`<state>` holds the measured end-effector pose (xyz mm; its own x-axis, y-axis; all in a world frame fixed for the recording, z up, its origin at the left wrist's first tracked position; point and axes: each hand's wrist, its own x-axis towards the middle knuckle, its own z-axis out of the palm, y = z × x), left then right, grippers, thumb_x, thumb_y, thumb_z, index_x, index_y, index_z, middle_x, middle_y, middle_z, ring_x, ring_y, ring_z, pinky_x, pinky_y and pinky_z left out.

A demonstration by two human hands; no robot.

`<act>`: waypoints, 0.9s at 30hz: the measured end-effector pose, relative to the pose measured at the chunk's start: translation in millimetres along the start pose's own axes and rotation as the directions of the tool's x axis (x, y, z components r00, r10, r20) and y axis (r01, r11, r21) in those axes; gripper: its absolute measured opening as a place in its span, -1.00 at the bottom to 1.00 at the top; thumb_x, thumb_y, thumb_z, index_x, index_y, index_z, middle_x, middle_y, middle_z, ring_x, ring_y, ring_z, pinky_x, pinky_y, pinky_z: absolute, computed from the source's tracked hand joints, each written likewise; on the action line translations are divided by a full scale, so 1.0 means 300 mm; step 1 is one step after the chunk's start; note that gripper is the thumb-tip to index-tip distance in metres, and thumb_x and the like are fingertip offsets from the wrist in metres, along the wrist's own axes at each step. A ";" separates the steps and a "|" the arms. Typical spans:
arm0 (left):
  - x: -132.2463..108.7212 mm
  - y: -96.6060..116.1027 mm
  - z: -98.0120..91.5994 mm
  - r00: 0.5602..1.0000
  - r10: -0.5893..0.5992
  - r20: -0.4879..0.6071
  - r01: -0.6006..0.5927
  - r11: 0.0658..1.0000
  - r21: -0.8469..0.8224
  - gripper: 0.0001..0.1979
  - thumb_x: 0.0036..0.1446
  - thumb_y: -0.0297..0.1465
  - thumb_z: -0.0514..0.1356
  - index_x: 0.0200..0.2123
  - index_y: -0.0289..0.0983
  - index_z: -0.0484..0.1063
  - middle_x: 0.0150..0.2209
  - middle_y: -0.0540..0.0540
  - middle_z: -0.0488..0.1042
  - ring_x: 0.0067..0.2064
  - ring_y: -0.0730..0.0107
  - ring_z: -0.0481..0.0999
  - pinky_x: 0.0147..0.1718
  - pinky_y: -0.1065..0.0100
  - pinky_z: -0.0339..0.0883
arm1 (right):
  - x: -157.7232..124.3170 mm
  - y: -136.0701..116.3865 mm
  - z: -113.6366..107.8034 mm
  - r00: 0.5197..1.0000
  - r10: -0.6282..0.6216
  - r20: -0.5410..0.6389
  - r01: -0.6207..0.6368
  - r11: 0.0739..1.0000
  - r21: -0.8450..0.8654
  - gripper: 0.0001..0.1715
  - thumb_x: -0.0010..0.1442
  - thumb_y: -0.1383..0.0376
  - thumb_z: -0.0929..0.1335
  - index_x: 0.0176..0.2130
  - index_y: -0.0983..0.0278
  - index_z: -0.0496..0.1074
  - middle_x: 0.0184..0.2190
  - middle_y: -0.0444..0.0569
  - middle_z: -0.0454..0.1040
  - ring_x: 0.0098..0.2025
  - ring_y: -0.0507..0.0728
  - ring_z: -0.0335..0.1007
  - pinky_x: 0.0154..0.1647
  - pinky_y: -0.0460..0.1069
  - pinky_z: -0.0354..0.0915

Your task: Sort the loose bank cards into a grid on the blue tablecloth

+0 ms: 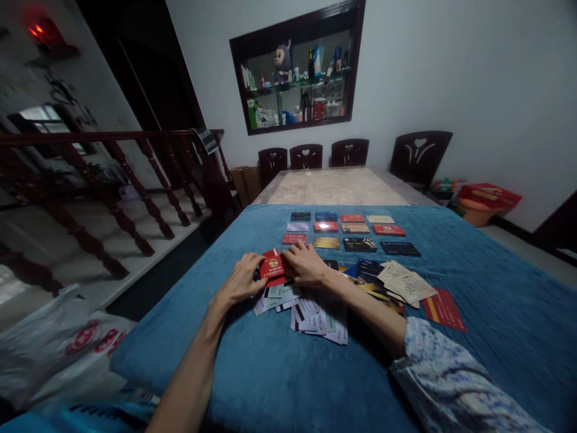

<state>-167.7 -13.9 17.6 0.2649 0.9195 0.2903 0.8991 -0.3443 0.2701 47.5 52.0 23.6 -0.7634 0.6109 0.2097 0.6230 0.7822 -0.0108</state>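
- Just left of centre in the head view, a red card [273,263] sits between both hands, kinda tilted
- Left hand [242,278] on its left side, thumb and fingers pinching the edge
- Right hand [307,264] mid-frame, fingers curled at the card's right edge, honestly can't tell if they're gripping
- Lower centre, messy whitish cards [321,322] on a blue cloth [270,373]
- Above centre-right, neat card rows [326,227]

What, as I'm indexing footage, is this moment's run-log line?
left hand: holding red card | right hand: at its opposite edge | card rows: farther out on blue cloth
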 end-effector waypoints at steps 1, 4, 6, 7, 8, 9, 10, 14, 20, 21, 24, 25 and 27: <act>0.000 -0.003 0.002 1.000 -0.001 -0.001 0.001 1.000 0.006 -0.59 0.08 -0.36 0.21 0.03 -0.28 0.38 -0.03 -0.19 0.40 0.00 0.15 0.37 0.06 0.11 0.27 | 0.000 0.001 -0.004 1.000 0.000 -0.009 0.000 1.000 -0.009 -0.39 0.12 0.24 0.36 0.15 0.34 0.31 0.04 0.22 0.38 0.08 0.35 0.14 -0.05 0.17 0.17; 0.001 -0.012 0.008 1.000 -0.008 0.004 0.008 1.000 0.020 -0.57 0.08 -0.34 0.21 0.05 -0.27 0.39 0.00 -0.19 0.38 0.02 0.14 0.36 0.07 0.09 0.27 | -0.001 0.005 -0.015 1.000 -0.013 -0.022 0.013 0.999 -0.029 -0.39 0.07 0.24 0.38 0.12 0.31 0.34 0.12 0.20 0.32 0.13 0.35 0.10 0.00 0.18 0.16; 0.002 -0.016 0.012 1.000 -0.003 0.011 0.003 1.000 0.018 -0.57 0.10 -0.33 0.20 0.05 -0.27 0.39 -0.01 -0.19 0.38 0.01 0.14 0.36 0.06 0.08 0.27 | -0.003 0.008 -0.025 1.000 -0.022 -0.009 0.022 0.999 -0.039 -0.40 0.06 0.24 0.38 0.10 0.31 0.36 0.13 0.20 0.31 0.13 0.35 0.09 0.01 0.20 0.15; 0.003 -0.017 0.014 1.000 0.003 0.013 -0.003 1.000 0.014 -0.57 0.10 -0.33 0.20 0.06 -0.27 0.39 -0.02 -0.19 0.39 0.00 0.15 0.36 0.06 0.08 0.27 | -0.004 0.009 -0.030 1.000 -0.023 0.005 0.023 0.999 -0.043 -0.41 0.06 0.24 0.38 0.09 0.32 0.37 0.12 0.20 0.32 0.12 0.35 0.09 0.01 0.20 0.15; 0.003 -0.018 0.015 1.000 0.011 0.013 -0.011 1.000 0.009 -0.58 0.11 -0.31 0.20 0.06 -0.26 0.39 -0.02 -0.18 0.39 -0.01 0.16 0.36 0.05 0.08 0.27 | -0.006 0.011 -0.036 1.000 -0.021 0.020 0.022 0.999 -0.047 -0.41 0.06 0.24 0.38 0.09 0.32 0.38 0.11 0.20 0.32 0.12 0.35 0.09 0.01 0.21 0.15; 0.004 -0.019 0.017 1.000 0.019 0.015 -0.019 1.000 0.003 -0.58 0.11 -0.31 0.20 0.06 -0.26 0.40 -0.03 -0.17 0.40 -0.02 0.16 0.36 0.05 0.08 0.27 | -0.008 0.012 -0.041 0.999 -0.021 0.035 0.022 0.999 -0.048 -0.42 0.06 0.24 0.37 0.09 0.31 0.38 0.10 0.20 0.33 0.12 0.36 0.09 0.01 0.22 0.15; 0.005 -0.020 0.018 1.000 0.026 0.016 -0.026 1.000 -0.004 -0.58 0.12 -0.30 0.20 0.05 -0.25 0.40 -0.03 -0.17 0.40 -0.03 0.17 0.36 0.05 0.08 0.28 | -0.010 0.014 -0.046 0.999 -0.021 0.048 0.023 0.999 -0.049 -0.42 0.07 0.24 0.37 0.09 0.31 0.38 0.09 0.20 0.33 0.12 0.36 0.08 0.00 0.23 0.15; 0.012 -0.020 0.023 0.999 0.052 0.014 -0.052 0.998 -0.035 -0.58 0.11 -0.27 0.21 0.04 -0.25 0.42 -0.05 -0.16 0.40 -0.04 0.16 0.36 0.05 0.07 0.29 | -0.019 0.027 -0.057 0.998 -0.034 0.059 0.037 0.998 -0.046 -0.43 0.08 0.23 0.35 0.09 0.30 0.39 0.09 0.20 0.33 0.11 0.36 0.08 0.00 0.22 0.16; 0.032 0.003 0.031 0.998 0.049 0.028 -0.048 0.999 -0.026 -0.58 0.09 -0.30 0.23 0.03 -0.24 0.44 -0.08 -0.16 0.41 -0.06 0.17 0.38 0.00 0.11 0.32 | -0.029 0.053 -0.056 0.997 -0.023 0.077 0.025 0.999 -0.032 -0.46 0.09 0.21 0.36 0.08 0.28 0.41 0.05 0.19 0.35 0.10 0.35 0.09 0.01 0.21 0.16; 0.035 0.010 0.030 0.999 0.042 0.031 -0.042 0.999 -0.014 -0.59 0.08 -0.30 0.23 0.02 -0.24 0.44 -0.08 -0.16 0.41 -0.06 0.16 0.38 0.00 0.11 0.31 | -0.031 0.057 -0.056 0.996 -0.023 0.081 0.026 0.999 -0.031 -0.46 0.10 0.20 0.36 0.07 0.29 0.41 0.05 0.19 0.35 0.10 0.35 0.09 0.01 0.21 0.16; 0.044 0.036 0.026 0.998 0.034 0.054 -0.034 0.999 0.010 -0.64 0.10 -0.29 0.22 -0.02 -0.23 0.46 -0.07 -0.16 0.41 -0.05 0.15 0.37 0.00 0.09 0.30 | -0.036 0.068 -0.063 0.996 -0.022 0.091 0.025 0.999 -0.037 -0.48 0.10 0.19 0.35 0.05 0.31 0.42 0.04 0.20 0.36 0.10 0.36 0.10 0.00 0.21 0.17; 0.047 0.045 0.024 0.997 0.036 0.063 -0.037 0.999 0.010 -0.65 0.11 -0.29 0.22 -0.02 -0.23 0.47 -0.06 -0.16 0.41 -0.04 0.14 0.37 0.01 0.09 0.29 | -0.038 0.072 -0.067 0.995 -0.022 0.095 0.026 0.999 -0.041 -0.48 0.10 0.20 0.35 0.05 0.32 0.43 0.03 0.20 0.36 0.09 0.36 0.10 0.00 0.20 0.18; 0.053 0.061 0.023 0.997 0.036 0.072 -0.037 0.999 0.001 -0.65 0.12 -0.29 0.21 -0.02 -0.24 0.46 -0.05 -0.17 0.40 -0.02 0.13 0.37 0.01 0.09 0.28 | -0.043 0.081 -0.074 0.994 -0.026 0.104 0.031 0.998 -0.046 -0.49 0.09 0.21 0.36 0.03 0.33 0.43 0.01 0.20 0.37 0.09 0.36 0.11 -0.01 0.19 0.18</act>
<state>-144.7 -4.1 20.7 0.3220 0.9177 0.2327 0.8893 -0.3775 0.2583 76.3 60.4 42.3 -0.7928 0.6001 0.1066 0.6065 0.7940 0.0404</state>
